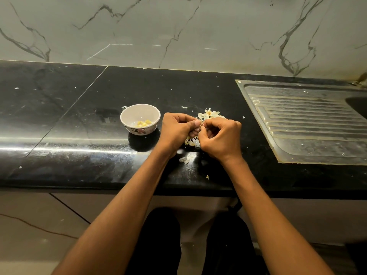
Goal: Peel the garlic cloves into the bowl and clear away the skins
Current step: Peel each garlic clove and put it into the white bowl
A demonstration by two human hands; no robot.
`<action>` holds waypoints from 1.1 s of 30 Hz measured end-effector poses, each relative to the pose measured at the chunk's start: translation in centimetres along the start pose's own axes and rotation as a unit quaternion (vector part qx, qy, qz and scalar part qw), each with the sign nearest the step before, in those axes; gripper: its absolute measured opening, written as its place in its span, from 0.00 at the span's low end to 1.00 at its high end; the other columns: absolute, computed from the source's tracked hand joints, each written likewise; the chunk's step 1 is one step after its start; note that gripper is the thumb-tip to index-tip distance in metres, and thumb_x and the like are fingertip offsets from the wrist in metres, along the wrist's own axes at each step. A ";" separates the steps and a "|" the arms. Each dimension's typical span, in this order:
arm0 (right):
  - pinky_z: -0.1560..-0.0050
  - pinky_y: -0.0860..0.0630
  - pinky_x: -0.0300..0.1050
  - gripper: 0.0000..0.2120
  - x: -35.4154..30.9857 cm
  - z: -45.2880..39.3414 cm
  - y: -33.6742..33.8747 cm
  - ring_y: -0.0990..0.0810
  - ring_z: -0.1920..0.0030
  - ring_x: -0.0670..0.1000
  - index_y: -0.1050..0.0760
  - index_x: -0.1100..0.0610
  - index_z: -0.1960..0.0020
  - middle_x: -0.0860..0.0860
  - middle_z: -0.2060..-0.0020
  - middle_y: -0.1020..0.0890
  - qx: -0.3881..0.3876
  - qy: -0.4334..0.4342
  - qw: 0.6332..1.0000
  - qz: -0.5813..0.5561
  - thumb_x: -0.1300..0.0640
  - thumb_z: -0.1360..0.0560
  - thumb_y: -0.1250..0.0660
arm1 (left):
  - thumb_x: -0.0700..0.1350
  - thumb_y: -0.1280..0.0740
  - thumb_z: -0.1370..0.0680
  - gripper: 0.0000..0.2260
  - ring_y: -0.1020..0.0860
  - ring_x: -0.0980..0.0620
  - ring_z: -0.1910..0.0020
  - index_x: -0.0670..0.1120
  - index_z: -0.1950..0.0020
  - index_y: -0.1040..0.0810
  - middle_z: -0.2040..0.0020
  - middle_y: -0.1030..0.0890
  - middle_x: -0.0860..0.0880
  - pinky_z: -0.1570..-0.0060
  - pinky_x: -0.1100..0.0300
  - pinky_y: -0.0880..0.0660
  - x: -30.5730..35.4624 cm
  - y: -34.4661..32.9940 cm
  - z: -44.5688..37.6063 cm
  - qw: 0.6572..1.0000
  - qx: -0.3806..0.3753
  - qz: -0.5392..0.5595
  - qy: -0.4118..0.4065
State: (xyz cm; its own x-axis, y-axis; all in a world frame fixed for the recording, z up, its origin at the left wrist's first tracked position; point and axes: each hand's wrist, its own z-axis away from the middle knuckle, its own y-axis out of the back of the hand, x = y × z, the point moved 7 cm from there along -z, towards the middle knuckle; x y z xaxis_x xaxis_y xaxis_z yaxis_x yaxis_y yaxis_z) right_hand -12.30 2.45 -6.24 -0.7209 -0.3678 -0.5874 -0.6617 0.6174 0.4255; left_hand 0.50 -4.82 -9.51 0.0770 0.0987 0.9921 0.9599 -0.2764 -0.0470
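Observation:
A small white bowl (140, 118) with a flower pattern stands on the black counter (83, 124) and holds several peeled yellow garlic cloves (144, 123). Just to its right, my left hand (176, 130) and my right hand (220, 135) meet above the counter, fingers curled, pinching a small garlic clove (202, 126) between them; the clove is mostly hidden by the fingers. A pile of pale garlic skins (209, 114) lies behind and under the hands, with more skins (184, 160) nearer the front edge.
A steel sink drainboard (309, 124) is set into the counter at the right, its basin at the far right edge. A marble wall rises behind. The counter's front edge runs just below my wrists. Small skin flecks are scattered on the counter.

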 end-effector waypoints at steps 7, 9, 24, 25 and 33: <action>0.75 0.32 0.43 0.11 1.3 -0.1 -0.3 0.30 0.78 0.49 0.22 0.60 0.73 0.52 0.80 0.27 -0.001 -0.055 0.998 -0.033 0.60 0.32 0.28 | 0.30 0.28 0.24 0.02 0.20 0.55 0.68 0.34 0.54 0.15 0.64 0.16 0.41 0.63 0.63 0.20 0.6 -0.3 0.4 0.998 -0.006 -0.030 -0.051; 0.74 0.33 0.41 0.12 1.6 -0.1 -0.2 0.33 0.77 0.44 0.23 0.60 0.73 0.53 0.80 0.28 0.006 -0.079 0.996 -0.049 0.59 0.32 0.28 | 0.29 0.27 0.25 0.03 0.17 0.52 0.64 0.33 0.53 0.15 0.61 0.14 0.39 0.59 0.60 0.18 0.7 -0.3 0.4 0.997 -0.006 -0.042 -0.070; 0.72 0.22 0.45 0.09 3.1 -0.3 -0.1 0.22 0.74 0.50 0.16 0.63 0.65 0.60 0.71 0.18 0.031 -0.245 0.937 -0.246 0.69 0.26 0.28 | 0.28 0.31 0.23 0.07 0.18 0.54 0.65 0.36 0.50 0.15 0.62 0.14 0.45 0.60 0.63 0.21 0.8 -0.5 0.2 0.997 -0.039 0.022 -0.069; 0.72 0.23 0.44 0.11 3.3 -0.3 0.0 0.21 0.74 0.49 0.16 0.61 0.64 0.56 0.72 0.17 0.040 -0.254 0.934 -0.247 0.70 0.26 0.28 | 0.28 0.31 0.23 0.07 0.18 0.54 0.64 0.36 0.49 0.15 0.61 0.14 0.45 0.60 0.63 0.20 0.8 -0.4 0.2 0.997 -0.037 0.024 -0.066; 0.67 0.22 0.46 0.14 3.0 -0.5 0.7 0.18 0.71 0.54 0.16 0.57 0.68 0.50 0.73 0.17 0.049 -0.186 0.979 -0.072 0.57 0.24 0.29 | 0.30 0.27 0.24 0.06 0.16 0.54 0.61 0.38 0.50 0.14 0.57 0.14 0.42 0.61 0.62 0.20 0.6 0.0 0.1 0.998 -0.007 0.025 -0.062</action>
State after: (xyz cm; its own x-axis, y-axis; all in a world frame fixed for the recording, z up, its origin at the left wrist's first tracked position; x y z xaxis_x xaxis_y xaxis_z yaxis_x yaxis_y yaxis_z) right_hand -15.04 1.46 -7.32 -0.4848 -0.1889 -0.8540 -0.7146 0.6485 0.2623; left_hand 0.62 -4.66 -8.94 0.1590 0.2018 0.9664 0.9500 -0.2977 -0.0941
